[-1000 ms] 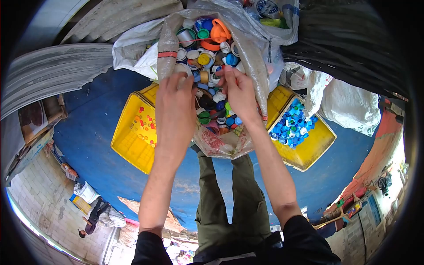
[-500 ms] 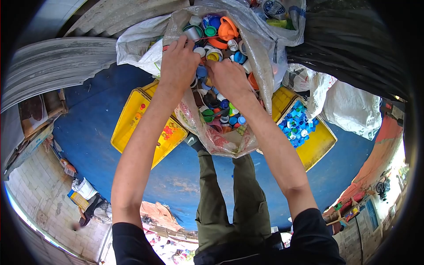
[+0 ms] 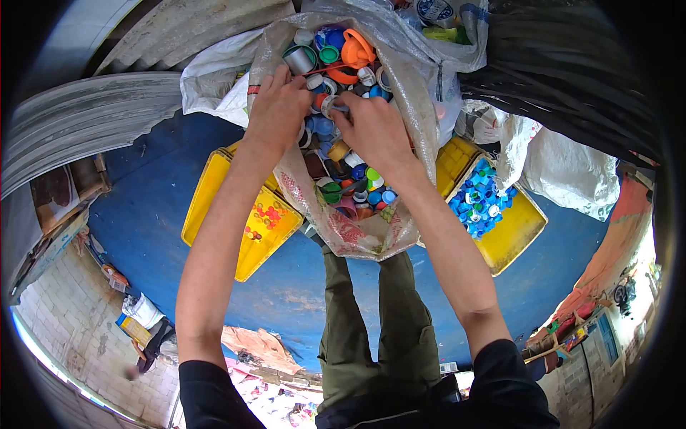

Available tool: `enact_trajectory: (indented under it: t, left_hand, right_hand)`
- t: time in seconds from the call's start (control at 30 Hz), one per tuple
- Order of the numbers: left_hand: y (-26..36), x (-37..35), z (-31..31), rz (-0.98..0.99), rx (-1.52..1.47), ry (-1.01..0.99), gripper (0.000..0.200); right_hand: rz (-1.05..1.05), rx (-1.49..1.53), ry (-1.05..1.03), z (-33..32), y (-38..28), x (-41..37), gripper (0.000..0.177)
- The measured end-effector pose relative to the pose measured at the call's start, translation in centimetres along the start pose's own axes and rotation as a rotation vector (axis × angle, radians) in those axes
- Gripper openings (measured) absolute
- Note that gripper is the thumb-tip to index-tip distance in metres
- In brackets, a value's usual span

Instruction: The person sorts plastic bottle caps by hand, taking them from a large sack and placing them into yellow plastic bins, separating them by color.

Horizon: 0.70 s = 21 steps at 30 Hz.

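A large woven sack (image 3: 421, 136) stands open, filled with mixed plastic caps and lids. My left hand (image 3: 280, 107) is at the sack's left side, over the caps beside a grey metal-like cup (image 3: 299, 61); its fingers are bent and their tips are partly hidden. Near the middle of the sack, my right hand (image 3: 373, 129) pinches a whitish ring-shaped cap (image 3: 329, 106) between thumb and fingers. An orange lid (image 3: 356, 50) lies above the hands, and a green cap (image 3: 331, 191) lies lower in the sack.
To the left is a yellow crate (image 3: 207, 207) with small red and orange caps. On the right, another yellow crate (image 3: 525, 229) holds blue caps (image 3: 477, 204). White sacks (image 3: 568, 171) stand farther right. A person (image 3: 152, 344) is at the far lower left.
My left hand has shifted slightly left and down. My right hand has moved a little, and the whitish ring-shaped cap now shows at its fingertips. The yellow caps between the hands are no longer visible there.
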<state>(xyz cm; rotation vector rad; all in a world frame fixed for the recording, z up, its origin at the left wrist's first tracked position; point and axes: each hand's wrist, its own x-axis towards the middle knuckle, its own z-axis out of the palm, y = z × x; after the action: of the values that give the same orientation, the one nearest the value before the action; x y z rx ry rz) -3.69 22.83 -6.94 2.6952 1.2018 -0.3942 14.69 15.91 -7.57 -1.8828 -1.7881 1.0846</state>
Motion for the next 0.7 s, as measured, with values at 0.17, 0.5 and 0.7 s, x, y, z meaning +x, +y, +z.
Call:
enact_trajectory:
  t: [0.17, 0.5, 0.7]
  left_hand:
    - [-0.6, -0.5, 0.2, 0.002, -0.186, 0.002, 0.032]
    - [-1.5, -0.4, -0.2, -0.104, -0.351, -0.130, 0.042]
    - [-1.6, -1.0, 0.4, -0.137, -0.476, -0.044, 0.045]
  right_hand:
    - [-0.064, -0.052, -0.045, 2.0, 1.3, 2.5, 0.029]
    - [-0.086, -0.100, -0.127, 3.0, 0.8, 3.5, 0.032]
    - [-0.111, 0.087, -0.060, 2.6, 1.9, 2.2, 0.033]
